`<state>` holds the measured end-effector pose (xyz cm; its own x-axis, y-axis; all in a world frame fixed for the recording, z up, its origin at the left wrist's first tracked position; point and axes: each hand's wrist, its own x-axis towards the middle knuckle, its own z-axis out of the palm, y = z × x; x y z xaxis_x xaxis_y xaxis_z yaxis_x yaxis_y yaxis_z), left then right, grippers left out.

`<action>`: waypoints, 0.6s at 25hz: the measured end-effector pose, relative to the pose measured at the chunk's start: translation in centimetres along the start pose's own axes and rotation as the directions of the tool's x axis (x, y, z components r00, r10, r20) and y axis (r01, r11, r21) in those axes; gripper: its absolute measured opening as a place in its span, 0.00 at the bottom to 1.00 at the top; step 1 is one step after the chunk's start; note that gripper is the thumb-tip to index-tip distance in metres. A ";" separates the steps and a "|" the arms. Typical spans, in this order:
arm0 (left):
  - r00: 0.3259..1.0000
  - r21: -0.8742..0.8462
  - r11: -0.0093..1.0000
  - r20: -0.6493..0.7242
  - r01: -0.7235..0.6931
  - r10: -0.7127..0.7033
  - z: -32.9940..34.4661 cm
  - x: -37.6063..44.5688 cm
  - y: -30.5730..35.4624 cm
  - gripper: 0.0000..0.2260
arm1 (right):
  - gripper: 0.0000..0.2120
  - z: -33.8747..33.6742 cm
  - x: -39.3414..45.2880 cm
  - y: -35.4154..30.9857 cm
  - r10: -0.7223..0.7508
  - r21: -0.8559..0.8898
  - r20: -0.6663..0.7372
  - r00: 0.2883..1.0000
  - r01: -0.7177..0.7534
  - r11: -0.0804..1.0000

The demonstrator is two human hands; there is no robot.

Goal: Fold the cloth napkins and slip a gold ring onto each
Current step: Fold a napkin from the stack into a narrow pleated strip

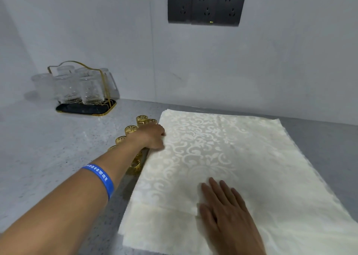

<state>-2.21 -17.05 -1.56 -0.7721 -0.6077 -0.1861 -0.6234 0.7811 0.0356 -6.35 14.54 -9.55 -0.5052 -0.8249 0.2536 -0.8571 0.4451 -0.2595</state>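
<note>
Napkin [222, 157] under flat right hand [228, 214], left hand [153, 136] pinching its edge, gold rings [131, 129] partly hidden.

A cream damask napkin [222, 167] lies spread flat on the grey speckled surface [48, 148]; the right hand [226, 212] rests flat on it at 5 o'clock, fingers straight; the left hand [153, 136] grips its left edge at 9 o'clock, beside a cluster of gold rings [131, 129]; a glass rack [81, 88] stands at 10 o'clock.
</note>
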 end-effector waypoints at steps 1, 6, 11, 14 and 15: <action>1.000 -0.007 1.000 -0.008 0.004 -0.004 0.0 0.1 0.1 0.20 | 0.24 0.0 0.0 -0.1 -0.003 0.007 0.010 1.000 0.003 1.000; 0.983 -0.246 0.969 -0.173 0.022 -0.066 -1.2 -2.3 1.3 0.06 | 0.36 -1.3 0.3 -0.4 0.007 0.122 0.161 0.987 -0.027 0.992; 0.836 -0.398 0.864 -0.548 -0.307 0.044 0.4 -10.7 7.3 0.07 | 0.19 -5.3 0.7 -0.9 0.281 0.848 0.157 0.947 -0.275 0.452; 0.724 -0.226 0.857 -0.654 -0.464 0.219 4.0 -14.4 12.4 0.06 | 0.17 -6.5 3.5 -0.2 0.377 0.827 0.335 0.864 -0.461 0.321; 0.701 -0.175 0.851 -0.660 -0.495 0.271 5.1 -14.9 13.6 0.06 | 0.18 -6.9 4.2 -0.1 0.387 0.787 0.391 0.835 -0.521 0.330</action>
<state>1.45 3.39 -3.28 -0.7918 -0.3085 0.5272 -0.1703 0.9404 0.2945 -9.12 13.48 -2.04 -0.7139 -0.6530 -0.2528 0.0598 0.3030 -0.9511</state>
